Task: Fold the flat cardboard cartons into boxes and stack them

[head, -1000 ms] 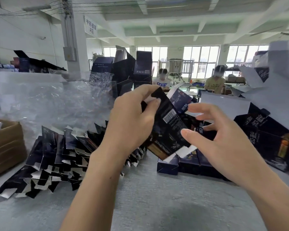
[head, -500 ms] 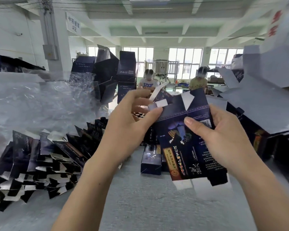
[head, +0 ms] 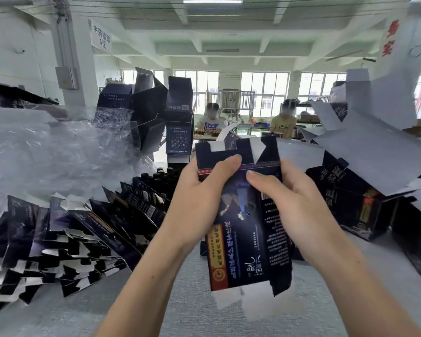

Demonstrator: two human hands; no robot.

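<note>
Here, two bare hands hold one dark blue carton (head: 243,229) upright above a grey table (head: 199,314), in the middle of the view. The left hand (head: 202,193) grips its left edge and the right hand (head: 299,207) grips its right edge. Each thumb presses on the printed front while the fingers wrap round behind. The print reads upside down. Flaps stand open at the top, and white flaps hang blurred at the bottom; the inside cannot be seen.

To the left, one long fanned pile of flat cartons (head: 71,234) lies on the table, too many to count. Behind it sit crumpled clear plastic wrap (head: 46,154) and a cluster of dark bottle tops (head: 159,177), number unclear. Further back rises a stack of folded boxes (head: 179,122). To the right lie more opened boxes (head: 355,205) with white flaps raised. Far behind sit two people, a person in white (head: 212,124) and a person in yellow (head: 283,124).
</note>
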